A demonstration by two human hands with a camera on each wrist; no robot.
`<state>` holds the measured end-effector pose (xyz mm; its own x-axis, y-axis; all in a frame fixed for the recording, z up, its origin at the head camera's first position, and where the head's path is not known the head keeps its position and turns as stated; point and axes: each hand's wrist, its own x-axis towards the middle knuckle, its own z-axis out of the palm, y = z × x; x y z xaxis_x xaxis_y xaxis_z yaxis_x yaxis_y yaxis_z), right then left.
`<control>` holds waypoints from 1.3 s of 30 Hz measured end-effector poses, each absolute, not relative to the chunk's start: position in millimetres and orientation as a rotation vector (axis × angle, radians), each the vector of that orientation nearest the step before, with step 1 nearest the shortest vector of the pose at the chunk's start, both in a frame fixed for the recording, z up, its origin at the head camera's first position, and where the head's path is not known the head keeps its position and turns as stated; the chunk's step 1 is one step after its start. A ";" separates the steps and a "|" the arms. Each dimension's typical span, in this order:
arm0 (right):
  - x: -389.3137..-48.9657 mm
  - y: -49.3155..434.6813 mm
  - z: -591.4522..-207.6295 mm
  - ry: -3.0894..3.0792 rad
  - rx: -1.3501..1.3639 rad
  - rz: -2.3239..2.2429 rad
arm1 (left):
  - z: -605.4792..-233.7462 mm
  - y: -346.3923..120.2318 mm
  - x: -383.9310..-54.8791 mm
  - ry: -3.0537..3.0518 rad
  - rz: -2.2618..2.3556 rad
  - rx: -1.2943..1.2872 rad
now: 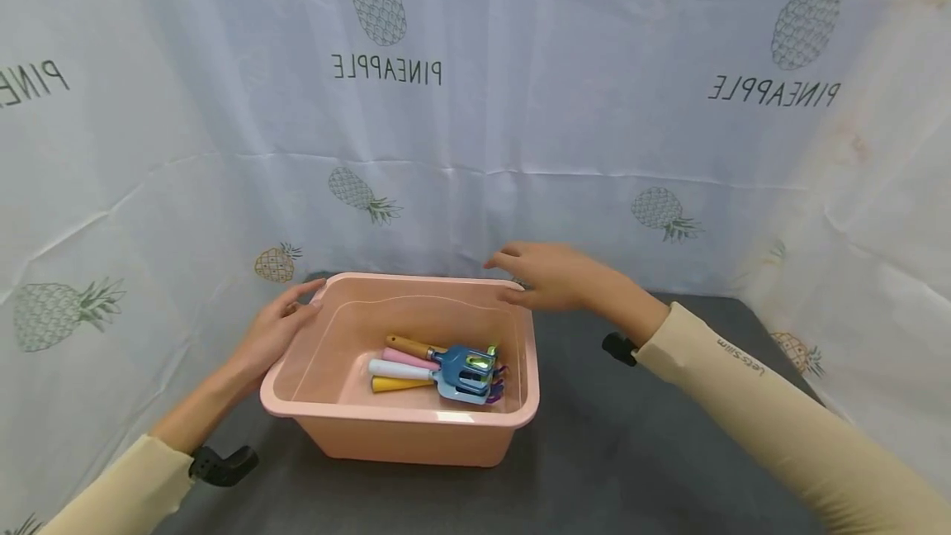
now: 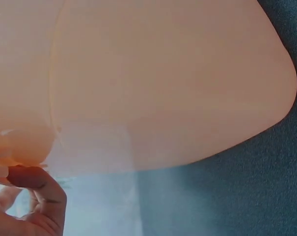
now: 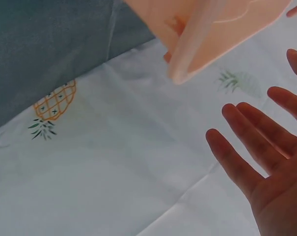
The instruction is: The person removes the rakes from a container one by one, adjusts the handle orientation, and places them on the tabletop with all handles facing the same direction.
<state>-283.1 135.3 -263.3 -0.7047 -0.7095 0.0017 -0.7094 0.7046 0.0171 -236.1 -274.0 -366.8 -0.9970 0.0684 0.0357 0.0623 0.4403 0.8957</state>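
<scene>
A pink plastic basin (image 1: 404, 436) stands on the dark table with several small garden hand tools (image 1: 464, 374) lying in a heap inside. Their handles are wooden brown, pink, white and yellow; the heads are mostly blue, with purple tines and a bit of green at the right. At the basin's left rim, my left hand (image 1: 273, 335) grips the edge, its bent fingers (image 2: 45, 189) showing against the rim in the left wrist view. My right hand (image 1: 553, 275) is by the back right corner, and in the right wrist view its fingers are spread, apart from the basin (image 3: 236, 37).
A dark grey cloth (image 1: 631, 436) covers the table. White curtain (image 1: 475, 122) with pineapple prints hangs behind and at both sides, close to the table's back edge. Black straps are on both wrists.
</scene>
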 end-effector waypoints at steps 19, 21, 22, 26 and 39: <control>-290.8 79.5 -262.2 -2.961 1.438 0.164 | -372.9 -273.3 -233.4 2.545 1.761 0.121; -294.1 73.8 -264.6 -2.955 1.482 0.202 | -372.9 -273.2 -233.0 2.560 1.755 0.128; -295.6 71.0 -265.9 -2.955 1.501 0.223 | -372.8 -273.0 -232.9 2.568 1.750 0.135; -300.2 60.0 -270.9 -2.969 1.550 0.327 | -372.0 -272.6 -232.3 2.582 1.743 0.157; -306.7 25.4 -290.4 -3.104 1.421 0.479 | -372.2 -273.5 -232.6 2.579 1.742 0.157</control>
